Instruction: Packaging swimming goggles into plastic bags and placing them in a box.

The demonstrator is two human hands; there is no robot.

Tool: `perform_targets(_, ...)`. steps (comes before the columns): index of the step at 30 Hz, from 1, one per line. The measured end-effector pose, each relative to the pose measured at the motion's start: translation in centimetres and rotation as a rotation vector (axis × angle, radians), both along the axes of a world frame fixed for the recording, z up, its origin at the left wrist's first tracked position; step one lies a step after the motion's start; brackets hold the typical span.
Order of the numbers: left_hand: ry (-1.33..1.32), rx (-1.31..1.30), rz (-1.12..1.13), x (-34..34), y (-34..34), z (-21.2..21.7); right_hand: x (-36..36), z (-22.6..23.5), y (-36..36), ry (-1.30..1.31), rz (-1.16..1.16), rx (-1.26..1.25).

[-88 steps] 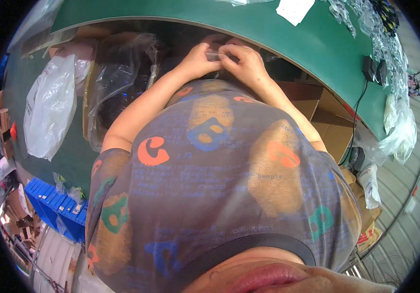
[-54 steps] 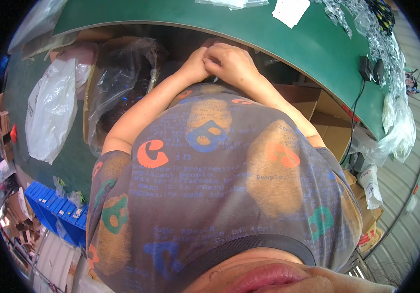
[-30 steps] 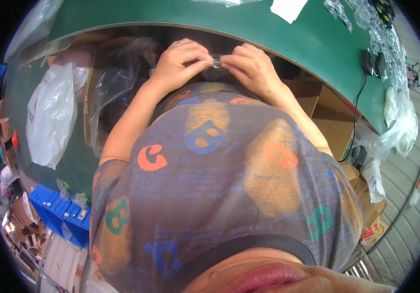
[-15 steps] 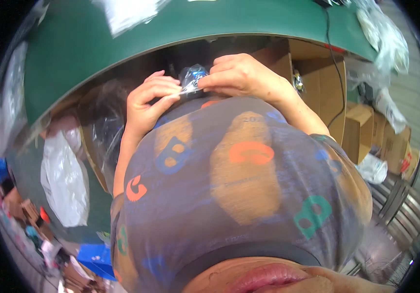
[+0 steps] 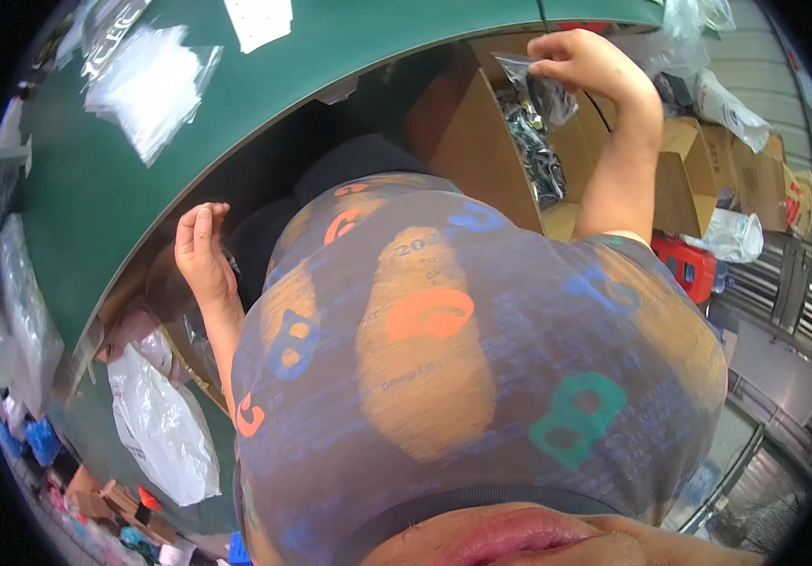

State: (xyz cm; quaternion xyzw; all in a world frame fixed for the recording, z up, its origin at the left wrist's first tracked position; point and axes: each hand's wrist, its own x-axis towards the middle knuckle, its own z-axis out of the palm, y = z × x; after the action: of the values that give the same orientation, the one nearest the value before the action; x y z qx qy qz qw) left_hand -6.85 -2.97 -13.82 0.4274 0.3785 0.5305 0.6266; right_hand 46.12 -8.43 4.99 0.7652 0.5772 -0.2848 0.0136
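While your right hand (image 5: 583, 64) is stretched out to about one o'clock, its fingers (image 5: 549, 68) are pinched narrow on the top edge of a small clear plastic bag (image 5: 545, 92), so the bag hangs free below the grip over the open cardboard box (image 5: 481, 151). Holding it by that edge lets the dark contents settle to the bottom. The bag's long axis therefore runs roughly up and down in the view, tilted a little: the pinched mouth points toward twelve, the loaded end toward five, down at the heap of similar dark packets (image 5: 540, 160) inside the box. The bag sits just above that heap; I cannot tell whether it touches.

Your left hand (image 5: 202, 247) is at about nine o'clock, close under the curved edge of the green tabletop (image 5: 142, 179). Its fingers are straight, close together and holding nothing that shows (the palm side is turned away, so a small item could be hidden). Clear bags (image 5: 156, 85) lie on the tabletop at eleven, and a white plastic bag (image 5: 165, 424) hangs below at seven.
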Motion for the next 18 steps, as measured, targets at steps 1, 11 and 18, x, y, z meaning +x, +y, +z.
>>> perform_targets(1,0.026,-0.056,0.029,0.3,0.0,-0.5,0.6,-1.3,0.0,-0.06,-0.097,0.088)
perform_targets(11,0.268,-0.16,0.086,1.3,0.1,-1.4,-9.7,-6.1,8.4,-0.176,0.366,0.459)
perform_targets(18,0.69,0.136,0.157,0.8,-2.4,-2.1,-13.3,-5.3,9.3,0.187,0.493,1.059)
